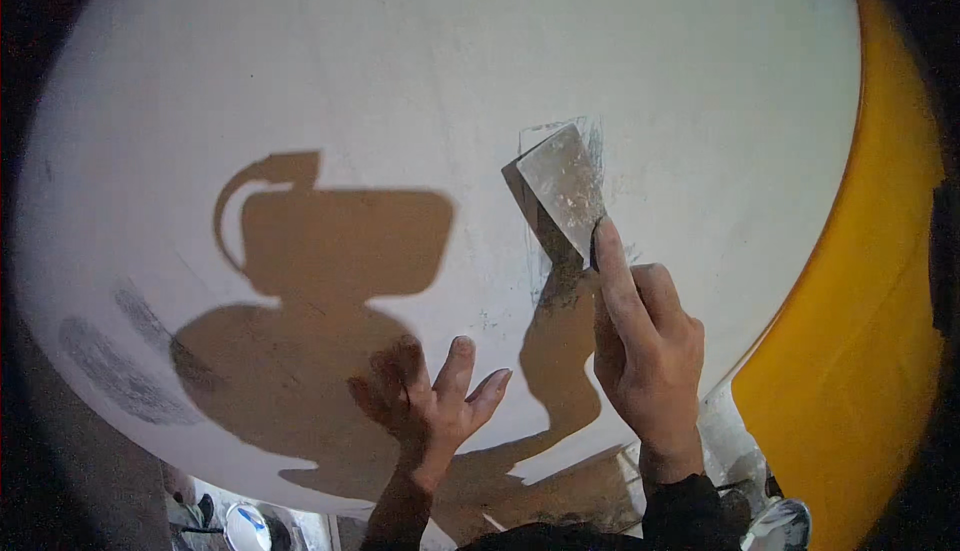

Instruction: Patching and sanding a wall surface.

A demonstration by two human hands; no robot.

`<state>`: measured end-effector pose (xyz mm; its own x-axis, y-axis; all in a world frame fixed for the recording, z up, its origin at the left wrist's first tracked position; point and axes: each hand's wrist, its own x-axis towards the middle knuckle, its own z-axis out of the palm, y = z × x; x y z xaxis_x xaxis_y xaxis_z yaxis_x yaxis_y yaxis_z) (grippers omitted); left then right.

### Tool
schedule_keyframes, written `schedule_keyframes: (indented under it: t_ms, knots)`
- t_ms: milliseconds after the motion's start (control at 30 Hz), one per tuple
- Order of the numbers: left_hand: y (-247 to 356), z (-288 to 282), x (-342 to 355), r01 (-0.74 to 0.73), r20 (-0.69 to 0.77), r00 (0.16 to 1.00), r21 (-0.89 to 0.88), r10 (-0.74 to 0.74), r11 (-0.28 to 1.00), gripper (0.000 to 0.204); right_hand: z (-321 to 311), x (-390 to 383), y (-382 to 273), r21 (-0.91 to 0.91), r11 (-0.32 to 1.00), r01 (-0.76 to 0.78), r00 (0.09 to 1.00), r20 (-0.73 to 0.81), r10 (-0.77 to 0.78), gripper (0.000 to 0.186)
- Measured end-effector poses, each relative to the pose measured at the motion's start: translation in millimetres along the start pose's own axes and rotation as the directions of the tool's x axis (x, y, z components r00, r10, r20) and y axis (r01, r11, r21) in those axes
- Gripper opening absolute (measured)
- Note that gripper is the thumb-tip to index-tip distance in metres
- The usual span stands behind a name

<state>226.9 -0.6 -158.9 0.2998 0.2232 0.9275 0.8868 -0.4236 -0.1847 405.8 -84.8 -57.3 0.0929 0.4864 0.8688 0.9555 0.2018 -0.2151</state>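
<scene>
In my right hand (655, 351) is a putty knife (565, 181) with a broad, stained metal blade. My index finger lies stretched along it toward the blade, and the other fingers are curled round the handle, which they mostly hide. The blade's wide edge points up and left, over a patch of grey smears on a large, pale, curved surface (400, 81). My left hand (437, 398) is held lower and to the left, fingers spread, with nothing in it. Whether its fingertips touch the surface, I cannot tell.
Shadows of my head and arms fall across the pale surface. Darker scuffed patches (125, 371) mark its lower left. A yellow-orange curved part (850, 351) borders it on the right. Below the lower rim are shiny round objects (247, 527) and another at the bottom right (782, 526).
</scene>
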Motion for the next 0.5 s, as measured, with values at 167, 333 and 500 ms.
schedule_keyframes:
  t_ms: [167,333,500]
  knots:
    - [4,-3,3,-0.008,-0.002,1.0,0.036,0.008,0.999,0.072,-4,-6,8,0.044,0.999,0.016,1.0,-0.009,-0.015,0.052]
    - [6,0,9,-0.03,-0.017,0.999,0.026,0.031,0.999,0.073,-5,4,9,0.151,0.988,-0.016,1.0,-0.019,0.019,0.051]
    - [15,-2,13,-0.045,-0.023,0.999,0.077,0.047,0.996,0.072,-7,2,14,0.203,0.977,-0.062,0.998,-0.002,0.064,0.051]
